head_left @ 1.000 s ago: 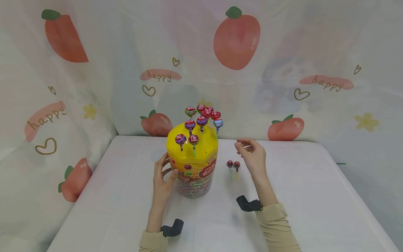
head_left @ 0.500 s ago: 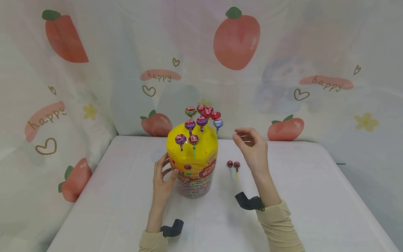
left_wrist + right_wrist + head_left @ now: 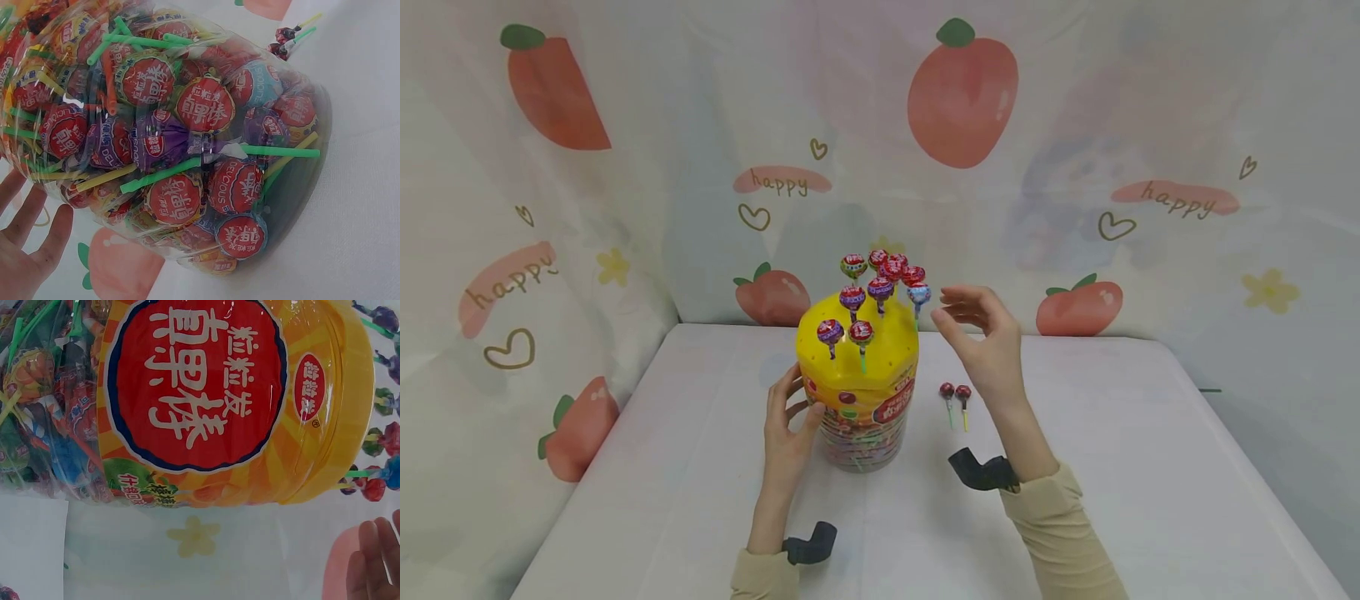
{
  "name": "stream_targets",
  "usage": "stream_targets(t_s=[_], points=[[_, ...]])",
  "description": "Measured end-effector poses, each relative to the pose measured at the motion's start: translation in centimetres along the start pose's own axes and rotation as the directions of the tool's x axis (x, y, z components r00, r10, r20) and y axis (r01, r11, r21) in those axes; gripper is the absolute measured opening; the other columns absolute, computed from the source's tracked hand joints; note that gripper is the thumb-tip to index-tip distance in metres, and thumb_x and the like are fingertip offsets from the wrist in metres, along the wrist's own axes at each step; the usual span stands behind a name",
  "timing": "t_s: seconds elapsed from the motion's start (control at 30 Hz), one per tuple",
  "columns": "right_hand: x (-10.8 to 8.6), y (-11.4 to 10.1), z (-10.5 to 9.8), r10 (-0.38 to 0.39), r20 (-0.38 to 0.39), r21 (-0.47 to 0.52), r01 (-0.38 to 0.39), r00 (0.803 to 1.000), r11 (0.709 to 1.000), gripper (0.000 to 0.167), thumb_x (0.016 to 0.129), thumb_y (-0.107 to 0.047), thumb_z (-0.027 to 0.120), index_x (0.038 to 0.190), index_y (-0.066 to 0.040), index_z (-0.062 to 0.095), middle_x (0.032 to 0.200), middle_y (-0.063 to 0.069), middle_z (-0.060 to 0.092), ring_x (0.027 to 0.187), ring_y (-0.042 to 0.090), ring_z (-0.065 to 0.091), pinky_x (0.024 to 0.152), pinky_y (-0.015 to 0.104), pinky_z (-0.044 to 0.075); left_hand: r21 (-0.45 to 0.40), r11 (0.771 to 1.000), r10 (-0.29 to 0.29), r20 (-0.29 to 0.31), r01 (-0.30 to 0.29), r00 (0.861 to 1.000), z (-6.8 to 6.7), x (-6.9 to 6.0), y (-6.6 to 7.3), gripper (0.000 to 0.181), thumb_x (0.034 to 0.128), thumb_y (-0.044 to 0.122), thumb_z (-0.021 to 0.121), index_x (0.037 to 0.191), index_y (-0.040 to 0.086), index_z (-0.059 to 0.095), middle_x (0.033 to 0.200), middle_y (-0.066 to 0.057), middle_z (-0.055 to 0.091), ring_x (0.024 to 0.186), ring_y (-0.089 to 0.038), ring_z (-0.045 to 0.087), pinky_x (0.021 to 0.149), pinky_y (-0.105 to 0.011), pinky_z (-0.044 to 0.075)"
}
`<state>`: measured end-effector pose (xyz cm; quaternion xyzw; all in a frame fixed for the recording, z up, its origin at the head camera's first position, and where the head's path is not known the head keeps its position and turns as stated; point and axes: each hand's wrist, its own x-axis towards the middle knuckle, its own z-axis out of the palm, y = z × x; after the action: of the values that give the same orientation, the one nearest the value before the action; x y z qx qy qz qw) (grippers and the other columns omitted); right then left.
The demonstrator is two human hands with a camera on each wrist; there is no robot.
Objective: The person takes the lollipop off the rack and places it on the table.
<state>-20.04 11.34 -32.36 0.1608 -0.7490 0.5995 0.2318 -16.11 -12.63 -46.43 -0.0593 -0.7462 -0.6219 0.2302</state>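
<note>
A clear jar point(image 3: 861, 442) of wrapped lollipops with a yellow lid point(image 3: 820, 367) stands on the table. Several lollipops stick up from the lid, among them a blue one point(image 3: 919, 294) at its right edge. My left hand point(image 3: 788, 442) rests against the jar's left side, fingers spread around it; in the left wrist view its fingers point(image 3: 53, 240) lie by the clear wall. My right hand point(image 3: 988, 342), empty, has its thumb and fingers parted just right of the blue lollipop. The right wrist view shows its fingers point(image 3: 373, 559) beside the lollipop heads.
Two dark red lollipops, one on a green stick point(image 3: 947, 390) and one on a yellow stick point(image 3: 963, 392), lie on the white table point(image 3: 700, 467) right of the jar. Behind the table hangs a cloth point(image 3: 880, 100) printed with fruit.
My right hand has risen and moved left, closer to the blue lollipop, and its thumb and fingers stand wider apart. The left hand and the jar have stayed in place.
</note>
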Motion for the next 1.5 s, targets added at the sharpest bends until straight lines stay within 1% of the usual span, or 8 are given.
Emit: stream_targets(t_s=[0.17, 0.33, 0.73, 1.0, 1.2, 1.3, 1.43, 1.5], points=[[0.2, -0.3, 0.6, -0.012, 0.023, 0.018, 0.012, 1.0, 1.0, 0.035, 0.086, -0.01, 0.07, 0.12, -0.003, 0.061, 0.113, 0.014, 0.063, 0.099, 0.02, 0.059, 0.095, 0.032, 0.046, 0.009, 1.0, 0.004, -0.001, -0.004, 1.0, 0.0, 0.0, 0.1, 0.065, 0.0884, 0.001, 0.063, 0.146, 0.018, 0.038, 0.144, -0.008, 0.043, 0.129, -0.011, 0.041, 0.104, -0.052, 0.044], [0.5, -0.6, 1.0, -0.022, 0.036, 0.04, 0.02, 0.999, 0.999, 0.035, 0.086, -0.007, 0.07, 0.119, -0.002, 0.061, 0.11, 0.014, 0.063, 0.095, 0.013, 0.06, 0.09, 0.026, 0.049, 0.025, 0.999, 0.022, -0.005, -0.021, 1.0, -0.1, -0.1, 0.4, 0.063, 0.0898, 0.007, 0.064, 0.145, 0.023, 0.039, 0.143, -0.004, 0.044, 0.127, -0.003, 0.041, 0.103, -0.05, 0.045], [0.6, -1.1, 1.8, 0.014, 0.029, 0.007, -0.014, 0.999, 1.0, 0.034, 0.087, -0.014, 0.07, 0.118, -0.004, 0.061, 0.11, 0.011, 0.064, 0.092, 0.014, 0.059, 0.085, 0.019, 0.049, 0.03, 0.999, 0.032, -0.004, -0.032, 0.999, -0.2, -0.1, 0.4, 0.062, 0.0904, 0.01, 0.064, 0.145, 0.024, 0.039, 0.143, -0.004, 0.044, 0.127, -0.005, 0.042, 0.102, -0.051, 0.046], [0.7, -1.1, 2.1, 0.021, 0.025, 0.004, -0.021, 0.999, 1.0, 0.034, 0.088, -0.014, 0.069, 0.118, -0.002, 0.059, 0.107, 0.013, 0.064, 0.09, 0.011, 0.058, 0.083, 0.018, 0.048, 0.014, 1.0, -0.006, -0.002, 0.006, 1.0, 0.0, 0.0, 0.3, 0.065, 0.0885, 0.001, 0.063, 0.146, 0.017, 0.038, 0.144, -0.01, 0.042, 0.128, -0.013, 0.041, 0.104, -0.054, 0.043], [0.7, -1.2, 2.0, 0.017, 0.031, -0.002, -0.017, 0.999, 1.0, 0.034, 0.088, -0.012, 0.069, 0.118, 0.001, 0.059, 0.102, 0.015, 0.063, 0.087, 0.008, 0.058, 0.08, 0.016, 0.048, 0.022, 0.999, -0.023, 0.008, 0.023, 1.0, 0.0, -0.2, 2.6, 0.062, 0.0891, 0.0, 0.062, 0.145, 0.006, 0.037, 0.143, -0.018, 0.042, 0.124, 0.0, 0.04, 0.104, -0.056, 0.043], [0.7, -1.3, 2.0, 0.017, 0.033, -0.008, -0.017, 0.999, 1.0, 0.033, 0.088, -0.011, 0.068, 0.118, 0.0, 0.059, 0.103, 0.014, 0.063, 0.087, 0.008, 0.058, 0.08, 0.016, 0.048, 0.034, 0.999, -0.005, 0.007, 0.005, 1.0, -0.2, -0.4, 3.9, 0.06, 0.0896, 0.001, 0.062, 0.144, 0.004, 0.038, 0.142, -0.018, 0.043, 0.125, -0.004, 0.042, 0.102, -0.057, 0.044], [0.6, -1.4, 2.1, 0.013, 0.03, -0.01, -0.012, 0.999, 1.0, 0.032, 0.089, -0.011, 0.067, 0.118, -0.002, 0.059, 0.103, 0.014, 0.063, 0.087, 0.008, 0.058, 0.079, 0.017, 0.048, 0.027, 1.0, -0.007, 0.008, 0.007, 1.0, -0.2, -0.4, 4.2, 0.059, 0.0901, 0.001, 0.061, 0.145, 0.004, 0.038, 0.142, -0.019, 0.042, 0.127, -0.017, 0.042, 0.102, -0.058, 0.043], [0.6, -1.4, 2.1, 0.007, 0.027, -0.006, -0.007, 1.0, 1.0, 0.031, 0.089, -0.011, 0.067, 0.117, -0.002, 0.059, 0.102, 0.014, 0.063, 0.087, 0.009, 0.058, 0.079, 0.017, 0.048, 0.018, 1.0, -0.018, 0.012, 0.018, 1.0, -0.3, -0.4, 4.3, 0.059, 0.0899, 0.0, 0.06, 0.145, 0.004, 0.038, 0.142, -0.02, 0.042, 0.127, -0.016, 0.042, 0.103, -0.058, 0.042]])
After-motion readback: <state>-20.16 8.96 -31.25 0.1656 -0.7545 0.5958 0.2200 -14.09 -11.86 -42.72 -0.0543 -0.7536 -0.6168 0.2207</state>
